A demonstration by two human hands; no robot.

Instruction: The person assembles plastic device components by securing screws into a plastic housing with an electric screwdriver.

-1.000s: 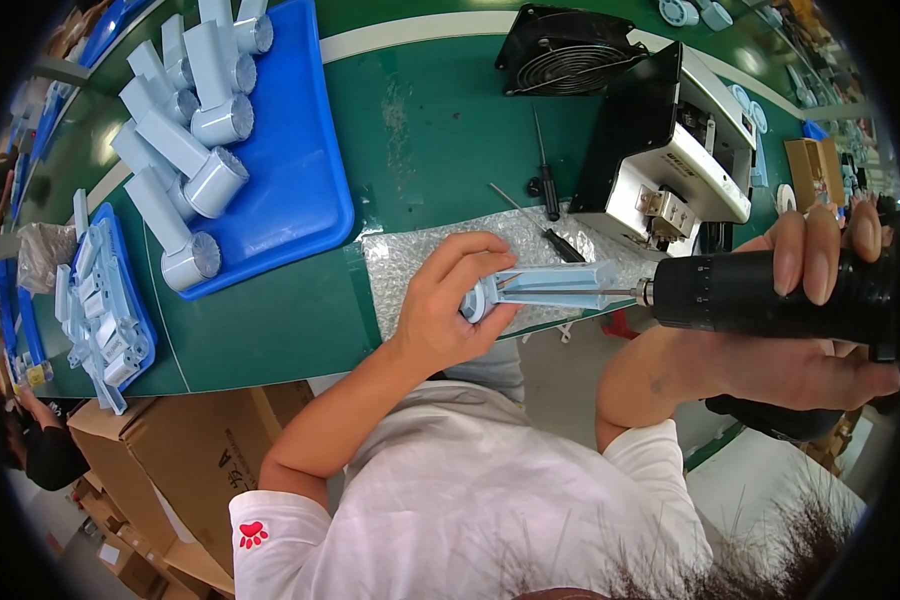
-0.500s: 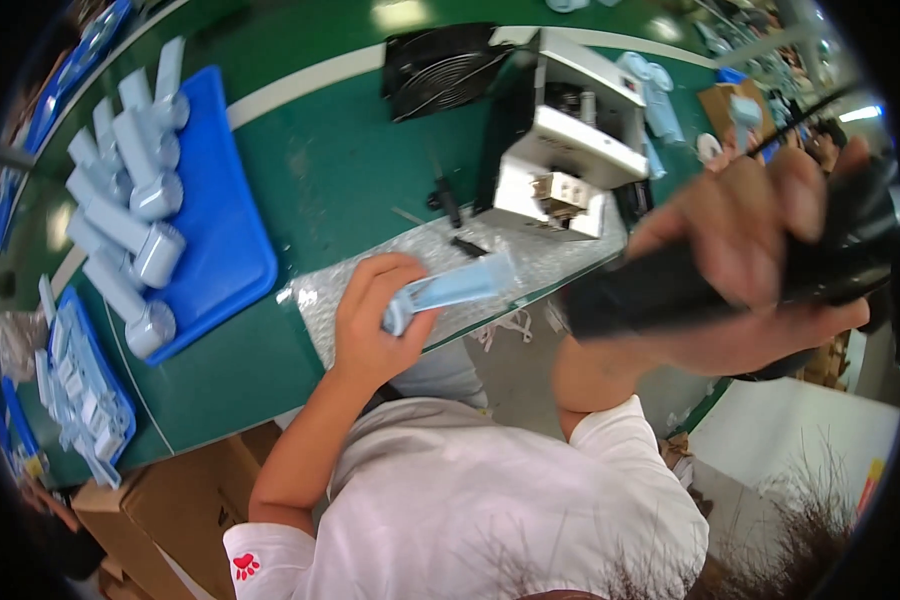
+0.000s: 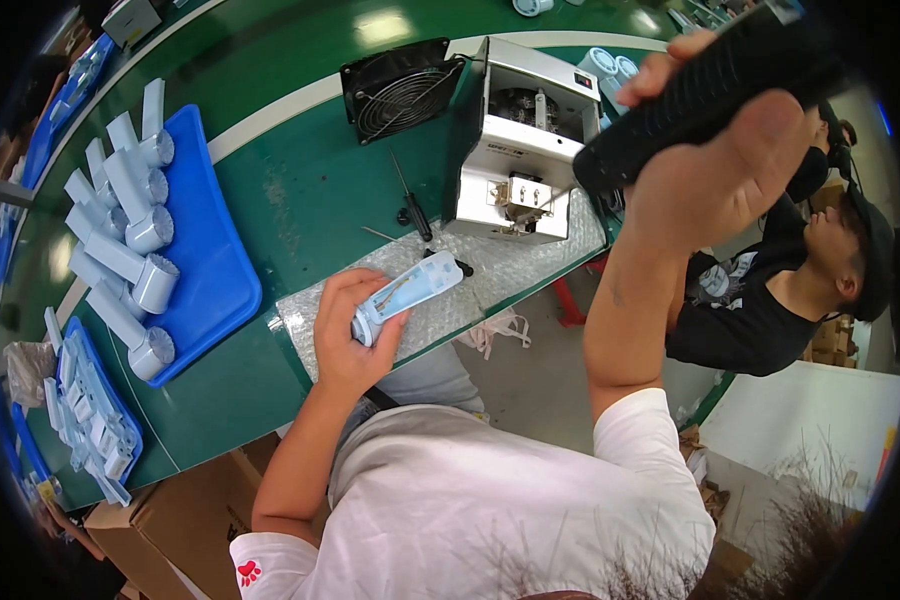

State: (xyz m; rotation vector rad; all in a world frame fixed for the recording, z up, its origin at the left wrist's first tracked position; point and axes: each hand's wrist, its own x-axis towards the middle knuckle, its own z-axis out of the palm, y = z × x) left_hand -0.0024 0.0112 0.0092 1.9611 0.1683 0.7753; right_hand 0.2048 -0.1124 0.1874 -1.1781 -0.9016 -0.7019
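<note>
My left hand [image 3: 348, 335] is closed around a light blue plastic handle shell [image 3: 415, 288], over the bubble wrap [image 3: 460, 305] at the table's near edge. The shell's open side faces up, and wires show inside. Raised at the upper right, my right hand [image 3: 715, 170] grips a black ribbed electric screwdriver [image 3: 670, 110]. The front end of this tool points down and left, by the outlet of a silver screw feeder [image 3: 515, 150]. Whether its tip touches the feeder or carries a screw is too small to tell.
A black fan [image 3: 398, 92] stands left of the feeder, with a hand screwdriver [image 3: 417, 215] before it. The blue tray [image 3: 220, 260] bears several light blue handled parts; another blue tray [image 3: 133, 440] has small parts. A person in black [image 3: 760, 290] is at the right.
My right hand has swung the electric screwdriver up and left, to the feeder. My left hand has shifted slightly left and down, the shell's open side now more in sight.
</note>
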